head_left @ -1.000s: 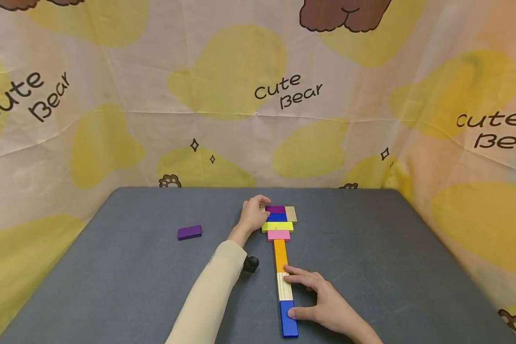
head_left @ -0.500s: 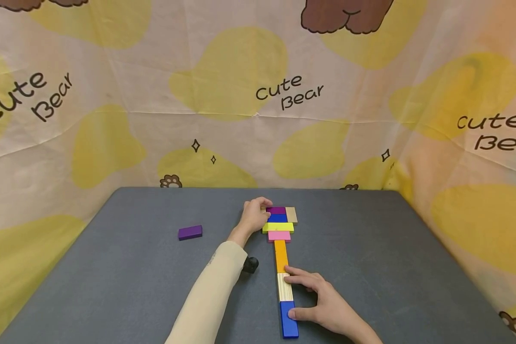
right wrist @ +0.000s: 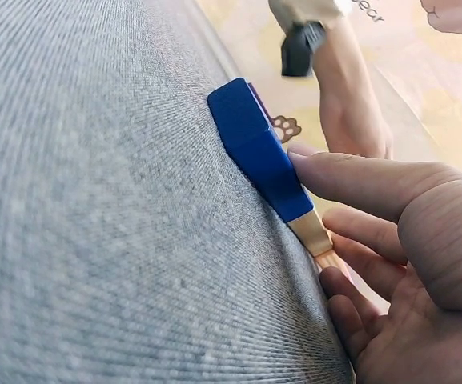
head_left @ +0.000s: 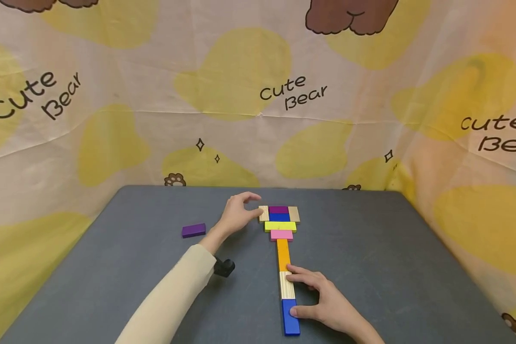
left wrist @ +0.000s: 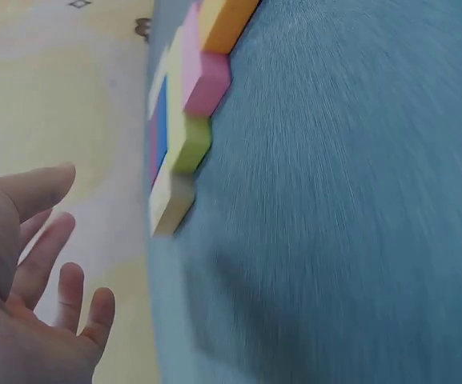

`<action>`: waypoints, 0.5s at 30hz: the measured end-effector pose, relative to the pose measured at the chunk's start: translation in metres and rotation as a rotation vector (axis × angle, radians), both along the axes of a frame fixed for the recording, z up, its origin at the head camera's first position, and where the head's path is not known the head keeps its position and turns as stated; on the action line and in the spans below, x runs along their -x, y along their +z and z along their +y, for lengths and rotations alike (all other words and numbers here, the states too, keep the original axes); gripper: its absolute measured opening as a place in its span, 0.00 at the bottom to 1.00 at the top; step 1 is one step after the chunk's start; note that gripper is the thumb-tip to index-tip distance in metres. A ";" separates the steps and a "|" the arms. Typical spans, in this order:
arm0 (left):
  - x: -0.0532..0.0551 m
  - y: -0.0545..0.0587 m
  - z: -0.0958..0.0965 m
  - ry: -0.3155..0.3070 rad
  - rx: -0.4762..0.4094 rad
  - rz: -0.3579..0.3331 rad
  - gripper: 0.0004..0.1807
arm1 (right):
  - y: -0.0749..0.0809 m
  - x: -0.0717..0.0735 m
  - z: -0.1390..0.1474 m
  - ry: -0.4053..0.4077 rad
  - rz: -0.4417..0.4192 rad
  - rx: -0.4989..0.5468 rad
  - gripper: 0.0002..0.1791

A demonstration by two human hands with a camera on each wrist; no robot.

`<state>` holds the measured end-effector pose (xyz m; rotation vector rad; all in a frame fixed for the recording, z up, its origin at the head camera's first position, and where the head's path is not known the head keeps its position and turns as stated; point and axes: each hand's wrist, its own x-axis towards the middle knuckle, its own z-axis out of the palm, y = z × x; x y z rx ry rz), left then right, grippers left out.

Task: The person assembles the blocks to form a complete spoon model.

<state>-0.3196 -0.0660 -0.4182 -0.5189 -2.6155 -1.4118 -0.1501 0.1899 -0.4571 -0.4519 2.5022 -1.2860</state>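
A line of flat coloured blocks runs down the middle of the grey table (head_left: 370, 248): a blue block (head_left: 290, 316) nearest me, a pale wood block (head_left: 286, 284), an orange block (head_left: 283, 254), then a pink block (head_left: 281, 234) and a yellow block (head_left: 280, 226) laid crosswise. Beyond them lie a small blue and a purple block (head_left: 278, 209), flanked by a pale wood block (head_left: 263, 213) and a tan block (head_left: 294, 214). My right hand (head_left: 320, 298) rests beside the line, thumb against the near blue block (right wrist: 259, 156), fingers touching the wood one. My left hand (head_left: 236, 215) hovers open just left of the far cluster, holding nothing (left wrist: 30, 272).
A loose purple block (head_left: 193, 230) lies on the table left of my left hand. Patterned cloth walls (head_left: 258, 119) close in the back and both sides. A black wrist camera (head_left: 224, 267) hangs under my left sleeve.
My left hand has let go of the pale wood block at the cluster's left end and drawn back to the left, fingers spread. My right hand has stayed put.
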 end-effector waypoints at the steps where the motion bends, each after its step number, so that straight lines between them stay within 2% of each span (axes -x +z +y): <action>1: -0.003 0.002 -0.008 0.003 0.003 -0.002 0.17 | 0.000 0.000 0.000 0.000 0.002 0.000 0.33; 6: -0.017 0.010 -0.051 0.003 0.039 -0.025 0.21 | 0.001 0.000 0.000 0.000 0.017 -0.005 0.33; 11: -0.029 0.007 -0.094 0.015 0.077 -0.048 0.24 | 0.001 -0.002 0.001 0.007 0.005 0.003 0.33; 15: -0.032 0.001 -0.124 0.044 0.096 -0.075 0.26 | 0.002 -0.001 0.001 0.007 -0.001 0.002 0.33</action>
